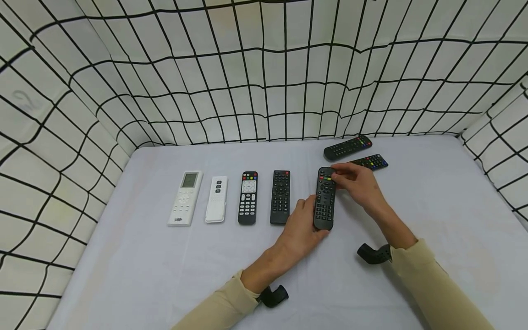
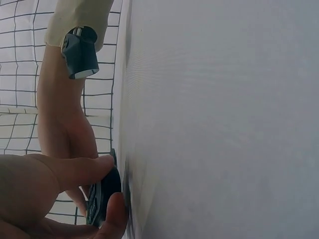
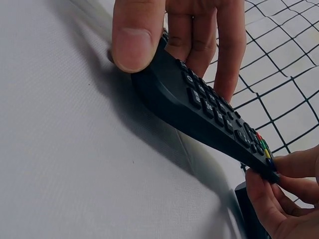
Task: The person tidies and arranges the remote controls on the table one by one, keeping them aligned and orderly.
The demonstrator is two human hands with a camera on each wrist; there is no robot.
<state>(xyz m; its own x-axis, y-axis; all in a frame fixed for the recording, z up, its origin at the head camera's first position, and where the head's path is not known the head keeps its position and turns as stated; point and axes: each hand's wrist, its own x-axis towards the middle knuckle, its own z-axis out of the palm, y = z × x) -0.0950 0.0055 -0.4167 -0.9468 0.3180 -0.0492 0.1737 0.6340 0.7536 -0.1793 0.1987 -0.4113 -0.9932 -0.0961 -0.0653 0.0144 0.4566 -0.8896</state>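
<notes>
A black remote with coloured buttons at its far end is held between both hands, fifth in a row on the white table. My left hand grips its near end, thumb on one edge and fingers on the other. My right hand pinches the far end by the coloured buttons. In the right wrist view the remote tilts a little above the cloth. The left wrist view shows only its near end under my thumb.
Left of it lie a large white remote, a small white remote and two black remotes in a row. Two more black remotes lie behind my right hand. Grid-patterned walls enclose the table.
</notes>
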